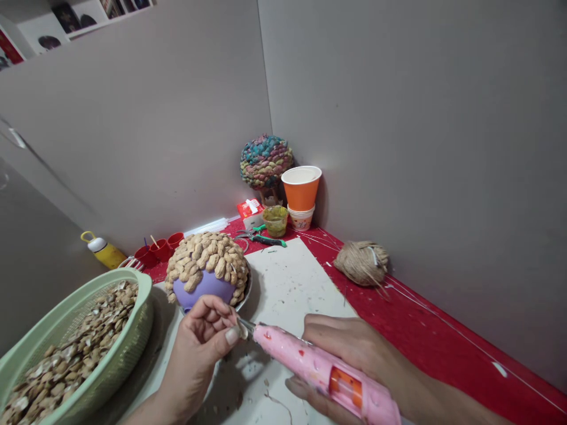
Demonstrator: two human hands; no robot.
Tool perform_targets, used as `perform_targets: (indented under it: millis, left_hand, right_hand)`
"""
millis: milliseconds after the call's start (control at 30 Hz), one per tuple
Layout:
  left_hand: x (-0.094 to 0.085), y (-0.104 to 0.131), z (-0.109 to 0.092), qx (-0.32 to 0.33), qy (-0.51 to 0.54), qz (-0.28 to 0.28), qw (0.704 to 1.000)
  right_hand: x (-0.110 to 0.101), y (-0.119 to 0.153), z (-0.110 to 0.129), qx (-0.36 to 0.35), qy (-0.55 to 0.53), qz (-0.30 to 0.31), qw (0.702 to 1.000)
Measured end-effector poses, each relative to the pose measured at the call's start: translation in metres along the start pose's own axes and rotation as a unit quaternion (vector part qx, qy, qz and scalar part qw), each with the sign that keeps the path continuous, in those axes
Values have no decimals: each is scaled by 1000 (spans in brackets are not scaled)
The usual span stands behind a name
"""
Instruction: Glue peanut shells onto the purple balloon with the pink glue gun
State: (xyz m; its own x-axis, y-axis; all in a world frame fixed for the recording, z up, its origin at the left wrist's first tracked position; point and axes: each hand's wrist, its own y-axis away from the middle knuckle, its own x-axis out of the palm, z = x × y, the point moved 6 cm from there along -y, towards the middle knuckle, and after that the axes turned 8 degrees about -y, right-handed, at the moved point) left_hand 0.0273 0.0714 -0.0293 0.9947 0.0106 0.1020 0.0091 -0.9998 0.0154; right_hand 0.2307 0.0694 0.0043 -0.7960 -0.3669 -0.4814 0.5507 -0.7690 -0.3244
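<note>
My left hand pinches a small peanut shell between thumb and fingers, in front of the ball. My right hand is wrapped round a pink glue gun, whose metal tip meets the shell. Behind my left hand, a purple balloon rests in a metal bowl, its top and sides covered with peanut shells and its front bare. At the left, a green basket holds many loose shell halves.
A twine ball lies on the red cloth at the right. Green-handled pliers, a small tub, an orange cup and a colourful shell-covered ball stand further back. Red cups and a yellow bottle are at the back left.
</note>
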Motion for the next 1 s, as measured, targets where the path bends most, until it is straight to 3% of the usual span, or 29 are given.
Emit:
perform_targets:
  millis: [200, 433, 633, 800, 1000]
  left_hand:
    - [-1, -1, 1, 5, 2, 5, 1000]
    - [0, 0, -2, 11, 4, 1, 1000]
    - [-1, 1, -2, 11, 5, -8, 1000]
    - [-2, 0, -3, 15, 7, -11, 1000]
    - [0, 0, -6, 25, 5, -6, 1000]
  right_hand:
    - [4, -1, 0, -16, 36, 16, 999]
    - [14, -1, -15, -108, 71, -24, 991]
    - [15, 0, -16, -90, 90, 2, 992]
    - [16, 1, -21, -83, 68, -10, 994]
    - [13, 0, -9, -68, 110, 23, 991]
